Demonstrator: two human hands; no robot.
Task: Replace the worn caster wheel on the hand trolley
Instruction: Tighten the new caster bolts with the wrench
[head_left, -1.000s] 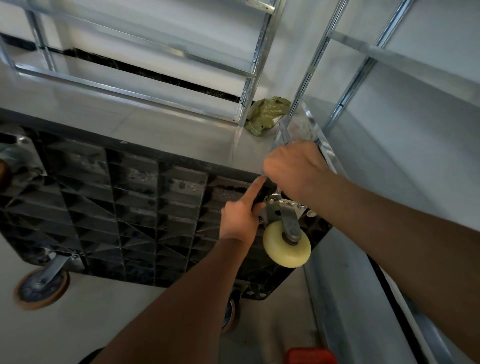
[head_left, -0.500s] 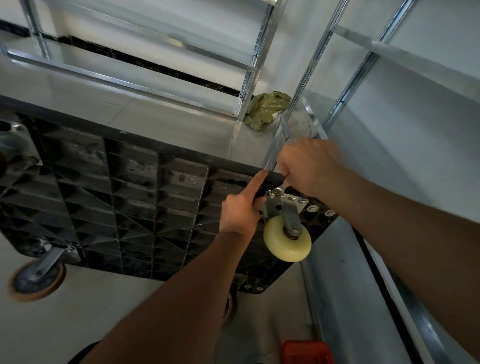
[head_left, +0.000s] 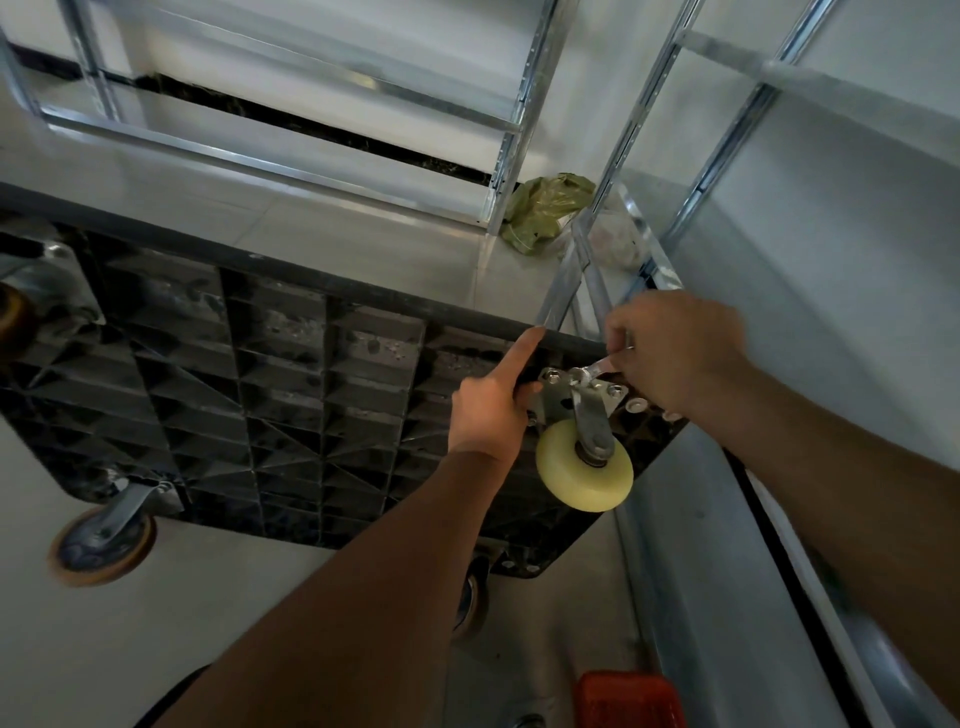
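So the hand trolley (head_left: 291, 395) lay tipped on its side on the floor, with the black ribbed underside facing the camera. The new caster wheel (head_left: 585, 465), cream-coloured, sat at the near right corner of the deck in a metal fork, and its mounting plate (head_left: 558, 389) lay flat against the underside. Bolt heads showed at the plate corners.

The left hand (head_left: 491, 402) braced the plate from the left: its index finger was stretched straight up to the deck edge, and the other fingers were curled in at the plate's left side. Whether they actually gripped the plate couldn't be told; they were partly hidden.

The right hand (head_left: 680, 353) was closed around a small silver wrench (head_left: 597, 370), whose head sat on a fastener at the top of the plate, just beside the fork. The handle ran up and to the right into the fingers.

Two older casters were visible: a brown-rimmed wheel (head_left: 101, 540) at the lower left corner and another (head_left: 15, 312) at the far left edge, partly cut off. A dark wheel (head_left: 470, 597) showed below the bottom edge, mostly behind the left forearm.

Metal shelving (head_left: 519, 119) stood behind and to the right. A crumpled green bag (head_left: 545, 210) lay on the floor by a shelf upright, and an orange basket (head_left: 628, 699) sat at the bottom of the view.
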